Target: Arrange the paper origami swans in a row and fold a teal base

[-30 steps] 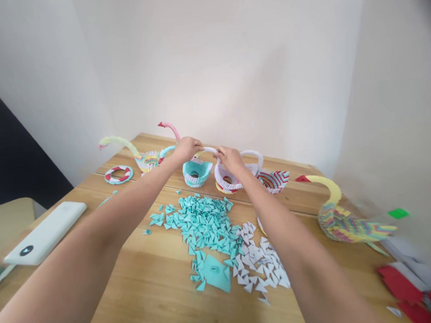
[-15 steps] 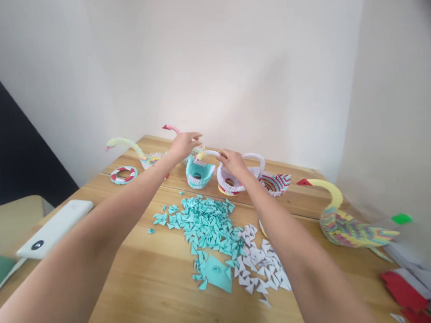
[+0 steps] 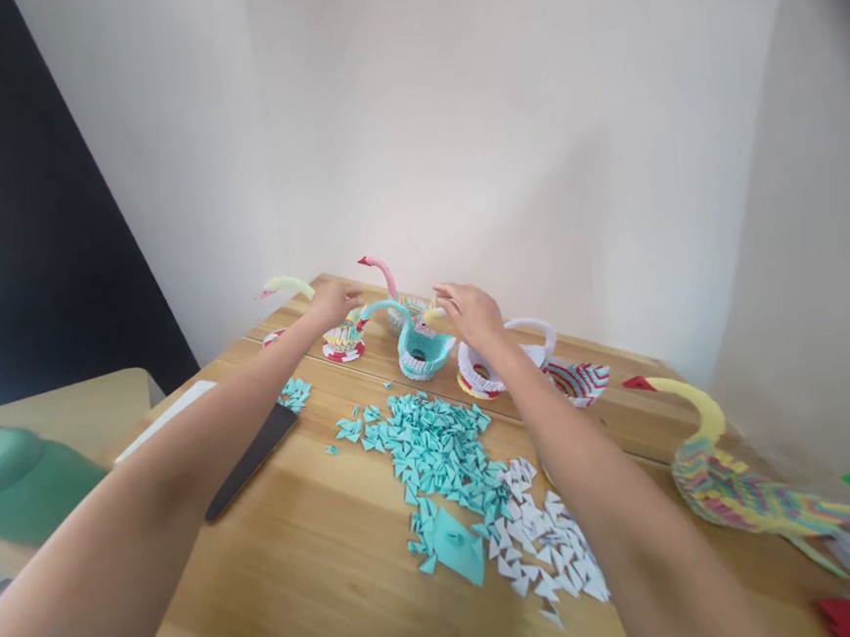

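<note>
My left hand (image 3: 336,303) is stretched out, fingers extended, in front of the pale-yellow-necked paper swan (image 3: 290,284) and over its body. My right hand (image 3: 471,315), fingers loosely apart, hovers above the white paper swan (image 3: 477,373) and hides part of its neck. Between the hands stands a turquoise paper swan (image 3: 419,356) with a curved neck and red beak. Behind it is a paper swan with a pink neck (image 3: 384,271). Neither hand shows anything between its fingers.
Heaps of turquoise (image 3: 435,445) and white (image 3: 545,535) folded paper triangles cover the middle of the wooden table (image 3: 326,562). A multicoloured swan (image 3: 732,481) stands at the right. A dark flat object (image 3: 256,459) lies under my left forearm; a green rounded object (image 3: 33,482) is farther left.
The turquoise swan's neck, hidden before, now shows between the hands. My right hand has lifted off the white swan's neck, and my left hand has shifted left. The view has turned slightly left.
</note>
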Tool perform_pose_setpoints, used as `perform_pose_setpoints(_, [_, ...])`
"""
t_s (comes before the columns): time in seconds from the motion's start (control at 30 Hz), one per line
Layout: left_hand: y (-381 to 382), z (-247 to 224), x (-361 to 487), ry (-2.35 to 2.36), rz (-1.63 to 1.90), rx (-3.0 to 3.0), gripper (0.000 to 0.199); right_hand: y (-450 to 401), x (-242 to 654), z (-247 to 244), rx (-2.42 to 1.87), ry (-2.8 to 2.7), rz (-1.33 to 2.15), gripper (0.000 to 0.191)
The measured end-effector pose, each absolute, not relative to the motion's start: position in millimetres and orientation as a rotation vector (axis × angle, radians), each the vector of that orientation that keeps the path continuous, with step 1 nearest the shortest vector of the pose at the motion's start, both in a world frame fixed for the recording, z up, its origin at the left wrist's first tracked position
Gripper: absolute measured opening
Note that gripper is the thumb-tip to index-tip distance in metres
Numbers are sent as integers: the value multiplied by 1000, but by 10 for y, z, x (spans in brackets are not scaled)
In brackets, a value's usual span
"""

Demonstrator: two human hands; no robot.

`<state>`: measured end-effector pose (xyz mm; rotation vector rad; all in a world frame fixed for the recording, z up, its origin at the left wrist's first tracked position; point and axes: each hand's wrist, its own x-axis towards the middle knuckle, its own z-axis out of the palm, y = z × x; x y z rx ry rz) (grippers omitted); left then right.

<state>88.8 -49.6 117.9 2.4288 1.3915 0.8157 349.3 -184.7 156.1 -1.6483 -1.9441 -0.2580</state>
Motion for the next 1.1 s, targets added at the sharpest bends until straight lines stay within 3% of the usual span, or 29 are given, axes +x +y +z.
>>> perform_pose_setpoints(0.3, [-380, 1073, 984, 1331, 688, 2497, 29, -2018, 3034, 856, -1937, -1973, -87, 22])
perform_pose_setpoints(0.5, [-387, 1089, 1157, 1288, 725, 2507, 27, -1924, 3134, 1281, -1741, -1877, -164, 32])
perform_pose_setpoints(0.6, [-412, 1103, 1264, 1237, 691, 2576, 30, -1947, 3107, 1441, -1869, -1920, -143, 33])
perform_pose_setpoints(0.9, [-386, 1110, 1518, 1131, 646, 2689, 35, -2041, 2805, 836, -2238, -2044, -35, 34])
perform_pose_setpoints(1.0, [-479, 1186, 1581, 1123, 759, 2683, 35, -2026, 2731, 785, -2216, -2018, -47, 38])
perform_pose_setpoints(1.1, [-689, 1207, 1564, 1069, 1091, 2589, 34, -2179, 2750, 676, -1987, -2035, -90, 35])
